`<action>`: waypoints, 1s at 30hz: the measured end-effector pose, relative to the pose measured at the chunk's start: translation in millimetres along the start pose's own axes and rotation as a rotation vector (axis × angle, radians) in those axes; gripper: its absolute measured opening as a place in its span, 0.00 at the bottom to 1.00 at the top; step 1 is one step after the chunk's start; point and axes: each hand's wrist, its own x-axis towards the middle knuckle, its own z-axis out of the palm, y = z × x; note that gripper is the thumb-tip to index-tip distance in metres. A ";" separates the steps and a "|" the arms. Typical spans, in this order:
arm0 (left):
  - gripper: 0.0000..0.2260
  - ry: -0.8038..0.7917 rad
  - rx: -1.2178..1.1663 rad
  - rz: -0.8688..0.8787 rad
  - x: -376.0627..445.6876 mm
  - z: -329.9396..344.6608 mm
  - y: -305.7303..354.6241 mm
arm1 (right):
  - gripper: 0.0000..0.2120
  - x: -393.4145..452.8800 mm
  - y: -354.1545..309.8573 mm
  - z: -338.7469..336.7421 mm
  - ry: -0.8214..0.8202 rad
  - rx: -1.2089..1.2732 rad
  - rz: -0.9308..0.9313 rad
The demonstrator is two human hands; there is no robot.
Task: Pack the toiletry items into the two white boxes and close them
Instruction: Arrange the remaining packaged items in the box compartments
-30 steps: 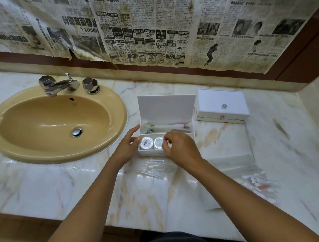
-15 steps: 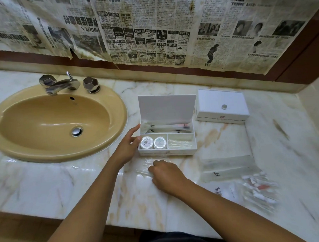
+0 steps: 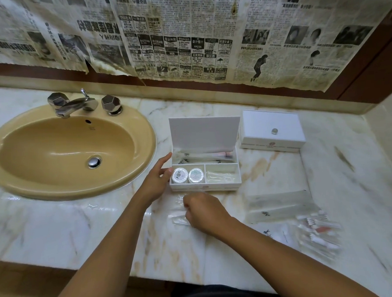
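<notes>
Now steadying the open white box at its near-left corner with the left hand, fingers straight against the wall. Curling the right hand on a clear plastic packet on the bench, just near of that box. Holding two round tins front-left inside. Sitting closed to the far right, the second white box. Lying blurred at near right, more packets.

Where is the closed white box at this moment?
In the head view, the closed white box stands on the marble counter near the back wall, directly right of the open white box.
</notes>
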 end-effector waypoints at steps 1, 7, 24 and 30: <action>0.20 -0.001 -0.001 0.001 -0.2 -0.1 0.1 | 0.07 1.4 0.5 -3.4 0.016 0.025 0.004; 0.20 0.008 -0.002 0.014 -0.9 -0.3 0.6 | 0.05 10.3 5.2 -28.6 0.062 0.024 -0.007; 0.20 -0.019 -0.020 0.017 0.1 -1.4 -1.3 | 0.13 16.8 54.1 -77.2 0.043 -0.229 0.374; 0.20 -0.015 -0.018 0.015 -0.5 -1.2 -1.3 | 0.14 22.9 56.1 -69.3 -0.004 -0.180 0.370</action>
